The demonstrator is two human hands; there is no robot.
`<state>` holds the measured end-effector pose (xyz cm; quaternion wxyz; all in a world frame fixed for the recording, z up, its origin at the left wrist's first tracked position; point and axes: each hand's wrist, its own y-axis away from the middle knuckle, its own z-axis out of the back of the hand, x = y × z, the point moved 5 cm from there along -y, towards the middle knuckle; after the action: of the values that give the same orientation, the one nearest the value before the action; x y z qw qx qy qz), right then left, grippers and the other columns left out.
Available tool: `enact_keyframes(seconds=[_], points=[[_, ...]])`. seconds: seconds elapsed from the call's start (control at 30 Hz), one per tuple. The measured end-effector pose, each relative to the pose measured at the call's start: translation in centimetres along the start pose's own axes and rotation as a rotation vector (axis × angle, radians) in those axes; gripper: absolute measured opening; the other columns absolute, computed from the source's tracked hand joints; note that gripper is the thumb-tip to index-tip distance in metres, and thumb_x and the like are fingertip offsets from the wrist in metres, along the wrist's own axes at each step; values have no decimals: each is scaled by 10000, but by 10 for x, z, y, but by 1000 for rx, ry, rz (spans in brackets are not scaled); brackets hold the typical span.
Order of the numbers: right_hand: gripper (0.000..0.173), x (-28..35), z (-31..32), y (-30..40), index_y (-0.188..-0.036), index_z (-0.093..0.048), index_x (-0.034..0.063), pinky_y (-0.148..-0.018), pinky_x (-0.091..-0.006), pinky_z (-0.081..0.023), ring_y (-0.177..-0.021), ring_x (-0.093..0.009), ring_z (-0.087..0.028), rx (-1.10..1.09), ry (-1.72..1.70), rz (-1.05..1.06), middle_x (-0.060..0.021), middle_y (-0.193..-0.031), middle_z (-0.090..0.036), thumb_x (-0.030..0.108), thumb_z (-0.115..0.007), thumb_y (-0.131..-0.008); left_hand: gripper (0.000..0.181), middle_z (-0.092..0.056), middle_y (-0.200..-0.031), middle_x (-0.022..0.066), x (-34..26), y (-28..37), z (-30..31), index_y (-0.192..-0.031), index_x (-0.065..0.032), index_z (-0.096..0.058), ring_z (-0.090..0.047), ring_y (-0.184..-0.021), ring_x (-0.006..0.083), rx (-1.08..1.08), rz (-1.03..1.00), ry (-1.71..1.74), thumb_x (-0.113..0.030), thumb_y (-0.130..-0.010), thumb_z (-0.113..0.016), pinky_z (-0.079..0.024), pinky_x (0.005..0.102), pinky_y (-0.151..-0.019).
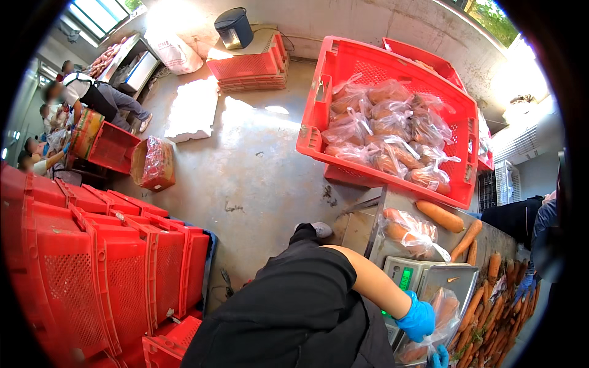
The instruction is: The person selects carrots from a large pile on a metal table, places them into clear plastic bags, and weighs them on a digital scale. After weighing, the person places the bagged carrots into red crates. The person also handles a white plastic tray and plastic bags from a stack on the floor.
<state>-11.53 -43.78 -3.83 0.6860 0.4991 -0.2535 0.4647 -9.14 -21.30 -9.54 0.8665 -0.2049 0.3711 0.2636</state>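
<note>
Both of my hands wear blue gloves and are at a clear plastic bag of carrots (445, 309) on the metal pan of a digital scale (425, 278). My left hand (418, 317) has its fingers on the bag's gathered plastic. My right hand (440, 356) shows only in part at the bottom edge, beside the same plastic; its grip is not clear. Above the scale, a knotted bag of carrots (409, 232) lies on the metal table, with loose carrots (440, 216) beside it. A heap of loose carrots (483, 317) lies right of the scale.
A red crate (313, 149) of bagged carrots stands beyond the table. Stacked red crates (124, 276) fill the left side. A co-worker's gloved hand (524, 287) is at the carrot heap's far side. Other people (87, 92) work at the far left, near a cardboard box (154, 165).
</note>
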Motion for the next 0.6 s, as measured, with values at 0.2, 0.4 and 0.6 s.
enact_keyframes(seconds=[0.2,0.4,0.6], points=[[343,38,-66,26,-1156,-560,-46,-853,-321,-455,-950,-178,-553,-242,216,137,-87,-1039,-597,157,-587,-881,207,-653,-727,161,-12,-23,-14,-772,-62,-696,-624,-648,365,-123,-123,108,-241,-766,-593,-489,452,-568],[373,37,-83,41,-1196,-532,-39,-874,-329,-449,-982,-194,-552,-476,280,351,-104,-1078,-588,163,-567,-884,200,-639,-713,151,10,-33,-25,-731,-58,-701,-620,-686,365,-173,-187,-200,-235,-745,-608,-499,452,-578],[405,30,-94,45,-1236,-504,-31,-896,-338,-442,-1013,-211,-551,-511,240,386,-122,-1116,-580,168,-547,-886,203,-659,-697,122,-5,-33,-11,-716,-78,-718,-618,-665,322,68,27,297,-250,-719,-610,-488,422,-627]])
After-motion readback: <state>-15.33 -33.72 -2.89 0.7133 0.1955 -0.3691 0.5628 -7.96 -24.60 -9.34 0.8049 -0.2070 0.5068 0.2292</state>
